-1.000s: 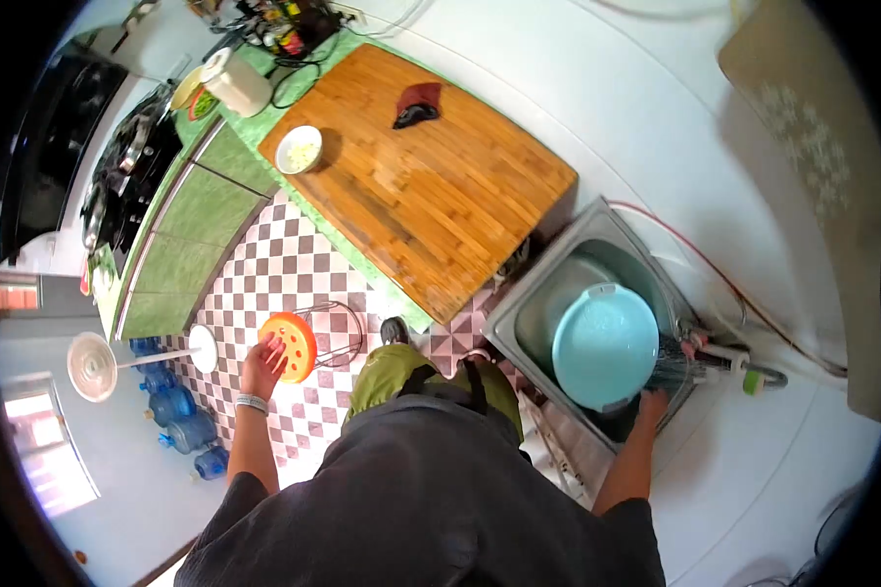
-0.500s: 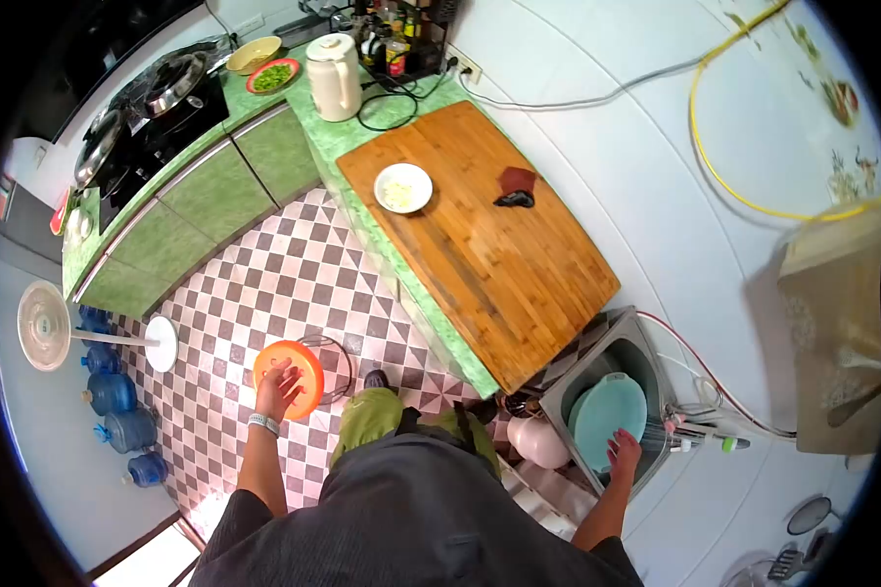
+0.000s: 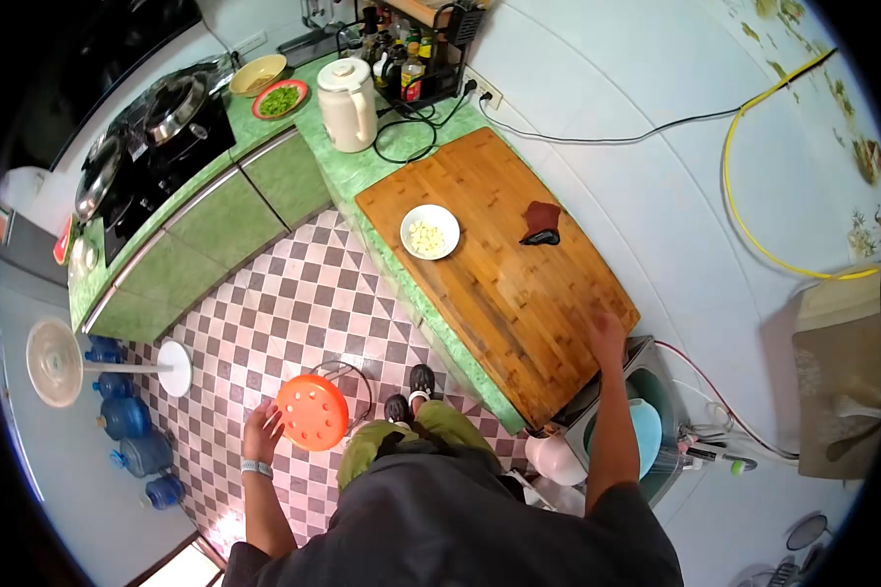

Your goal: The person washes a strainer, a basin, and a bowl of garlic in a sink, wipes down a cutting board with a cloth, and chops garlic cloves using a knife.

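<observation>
My left hand [image 3: 261, 430] hangs low on the left, holding nothing, fingers apart, near the round orange stool [image 3: 312, 413]. My right hand [image 3: 605, 333] reaches over the near right end of the wooden cutting board [image 3: 494, 293]; motion smears its fingers, and I cannot tell whether it touches the board. Toward the board's far left edge stands a white bowl [image 3: 446, 217] with small pale chopped pieces [image 3: 425, 238] in it. On the far right part lies a flat dark red thing [image 3: 542, 217] with a black part [image 3: 539, 238], its kind unclear.
A sink [image 3: 668, 460] with a light blue basin [image 3: 645, 430] lies right of me, a pink rounded thing [image 3: 556, 460] beside it. A cream kettle [image 3: 347, 108], bottles [image 3: 413, 76] and a plate of chopped greens [image 3: 279, 100] stand at the back. A white stand [image 3: 174, 369] is left.
My right hand has moved from above the sink basin forward to the cutting board. My left hand has shifted from over the stool to its left side. The view has shifted.
</observation>
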`<state>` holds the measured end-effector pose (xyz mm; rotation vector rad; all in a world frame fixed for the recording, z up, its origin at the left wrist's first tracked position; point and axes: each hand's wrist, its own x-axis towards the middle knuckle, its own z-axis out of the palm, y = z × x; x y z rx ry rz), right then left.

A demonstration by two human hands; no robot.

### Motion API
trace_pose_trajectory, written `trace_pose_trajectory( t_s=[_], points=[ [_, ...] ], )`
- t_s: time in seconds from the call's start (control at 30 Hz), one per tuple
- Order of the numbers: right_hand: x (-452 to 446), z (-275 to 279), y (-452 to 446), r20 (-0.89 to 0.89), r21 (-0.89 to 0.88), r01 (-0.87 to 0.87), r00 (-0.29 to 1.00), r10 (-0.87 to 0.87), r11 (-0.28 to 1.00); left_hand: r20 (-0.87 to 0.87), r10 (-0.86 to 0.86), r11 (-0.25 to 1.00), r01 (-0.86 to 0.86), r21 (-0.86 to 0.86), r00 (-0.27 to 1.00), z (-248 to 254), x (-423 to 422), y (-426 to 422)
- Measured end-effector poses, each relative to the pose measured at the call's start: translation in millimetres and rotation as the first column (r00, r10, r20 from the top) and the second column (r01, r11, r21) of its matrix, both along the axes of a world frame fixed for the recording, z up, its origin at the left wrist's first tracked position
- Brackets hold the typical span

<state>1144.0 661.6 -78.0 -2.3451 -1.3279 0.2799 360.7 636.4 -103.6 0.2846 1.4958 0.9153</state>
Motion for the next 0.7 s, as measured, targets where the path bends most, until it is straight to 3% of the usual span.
trace_pose_trajectory(
  t_s=[0.07, 0.13, 0.23, 0.3, 0.33, 0.4, 0.53, 0.57, 0.63, 0.7],
  points=[
    [-39, 21, 76, 0.089, -0.025, -0.048, 0.995, 0.05, 0.999, -0.039, 0.008, 1.0, -0.008, -0.011, 0.999, 16, 1, 8],
    [-45, 11, 147, -0.02, 0.062, -0.097, 0.995, 0.099, 0.993, -0.061, -0.013, 1.0, 0.015, 0.025, 0.998, 25, -7, 15],
    [-70, 14, 219, -0.006, 0.134, -0.12, 0.993, 0.122, 0.984, -0.123, 0.001, 1.0, 0.0, 0.008, 0.992, 69, 11, 37],
    [-76, 2, 248, 0.106, -0.018, -0.017, 0.994, 0.019, 1.0, -0.173, -0.055, 0.998, 0.06, 0.024, 0.983, 90, 25, 51],
    [-75, -5, 255, 0.096, -0.026, -0.021, 0.995, 0.024, 0.999, -0.205, -0.112, 0.991, 0.124, 0.043, 0.972, 98, 33, 58],
    [-68, -20, 265, 0.085, -0.216, -0.018, 0.996, 0.037, 0.976, -0.208, -0.122, 0.99, 0.133, 0.038, 0.97, 116, 55, 78],
    [-57, -17, 266, 0.028, -0.28, 0.082, 0.997, -0.077, 0.956, -0.188, -0.407, 0.894, 0.432, 0.116, 0.894, 125, 105, 126],
    [-48, -18, 261, -0.271, -0.166, 0.14, 0.945, -0.182, 0.976, -0.153, -0.467, 0.86, 0.488, 0.15, 0.871, 118, 119, 140],
    [-30, -25, 243, -0.75, -0.035, 0.399, 0.596, -0.288, 0.916, -0.078, -0.597, 0.77, 0.597, 0.224, 0.799, 108, 158, 168],
    [-44, 26, 203, -0.786, -0.113, 0.466, 0.498, -0.366, 0.878, 0.031, -0.735, 0.657, 0.7, 0.279, 0.678, 104, 209, 192]
  ],
)
